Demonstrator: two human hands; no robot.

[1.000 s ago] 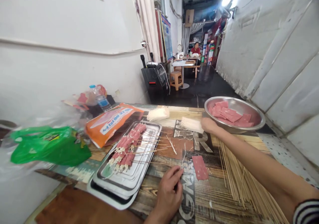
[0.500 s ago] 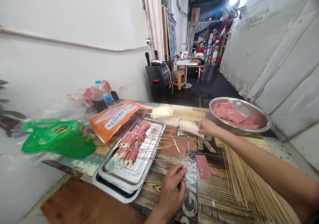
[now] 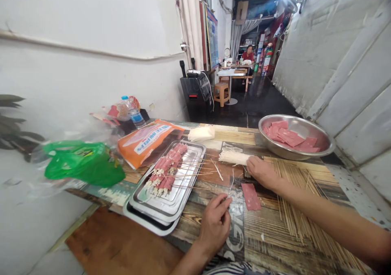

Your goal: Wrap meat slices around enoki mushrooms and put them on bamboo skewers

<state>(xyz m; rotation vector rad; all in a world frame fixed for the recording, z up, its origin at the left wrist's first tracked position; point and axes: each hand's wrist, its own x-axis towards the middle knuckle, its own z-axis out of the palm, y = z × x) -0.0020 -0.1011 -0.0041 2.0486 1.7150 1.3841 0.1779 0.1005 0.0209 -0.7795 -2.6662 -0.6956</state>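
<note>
My right hand (image 3: pixel 261 172) has its fingers closed on the near end of a bunch of white enoki mushrooms (image 3: pixel 234 157) lying on the table. My left hand (image 3: pixel 215 222) rests lower on the table with thumb and index finger pinched together. A thin pale enoki strand (image 3: pixel 231 180) reaches close to those fingertips; what they hold, if anything, I cannot make out. Between the hands lies a flat pink meat slice (image 3: pixel 251 196). Left of my left hand, a metal tray (image 3: pixel 183 203) bears skewered pink meat rolls (image 3: pixel 168 167) with mushroom ends poking out.
A steel bowl (image 3: pixel 326 146) of meat slices stands at the back right. Many bamboo skewers (image 3: pixel 296 201) lie under my right forearm. A second enoki bunch (image 3: pixel 201 134), an orange package (image 3: pixel 149 142) and a green plastic bag (image 3: pixel 85 163) are farther left. A person (image 3: pixel 249 56) sits in the background.
My right hand has moved nearer along the enoki bunch, and the bunch now lies turned more level. My left hand keeps its pinch almost in place. The camera view has shifted slightly.
</note>
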